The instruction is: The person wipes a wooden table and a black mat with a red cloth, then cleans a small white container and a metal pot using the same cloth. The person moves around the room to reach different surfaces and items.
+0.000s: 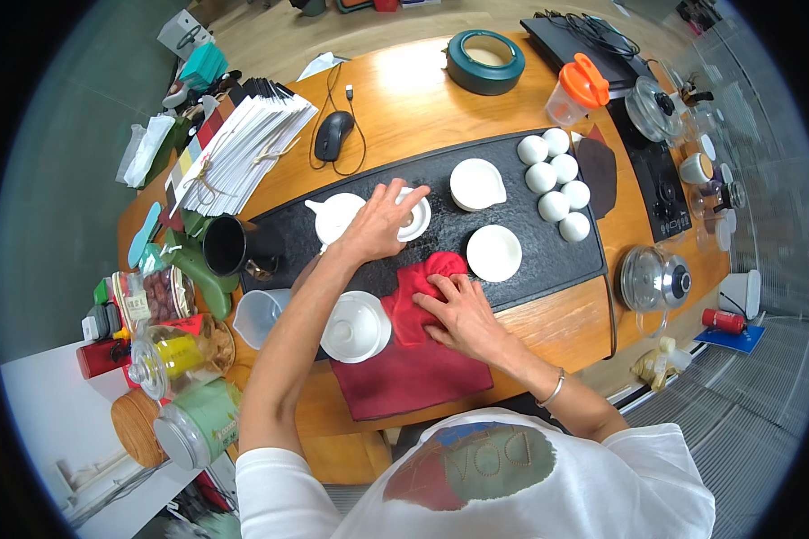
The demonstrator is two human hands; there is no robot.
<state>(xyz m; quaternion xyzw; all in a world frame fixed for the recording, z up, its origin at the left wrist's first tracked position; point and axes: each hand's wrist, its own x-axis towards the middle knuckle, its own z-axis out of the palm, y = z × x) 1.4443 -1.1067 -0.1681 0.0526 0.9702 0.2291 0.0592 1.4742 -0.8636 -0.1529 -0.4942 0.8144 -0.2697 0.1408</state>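
My left hand [381, 222] reaches over a small round white lid or dish [415, 217], its fingers on the rim; whether it grips is unclear. Beside that hand a white teapot [339, 214] stands on the black stone tea tray [404, 168]. My right hand [460, 311] rests with spread fingers on a crumpled red cloth [418, 296], which lies partly on a flat dark red cloth [411, 384]. A white lidded bowl [356, 327] is left of the cloths. A white spouted pitcher [476, 184], a white bowl [494, 253] and several upturned white cups [554, 206] stand farther right.
A black cup [226, 246] and a clear plastic jug [259, 316] stand left. Papers [249, 151] and a computer mouse [334, 135] lie behind the tray. A green ring-shaped stand [485, 62], an orange-lidded cup [576, 91] and a glass kettle [654, 279] are around the right side.
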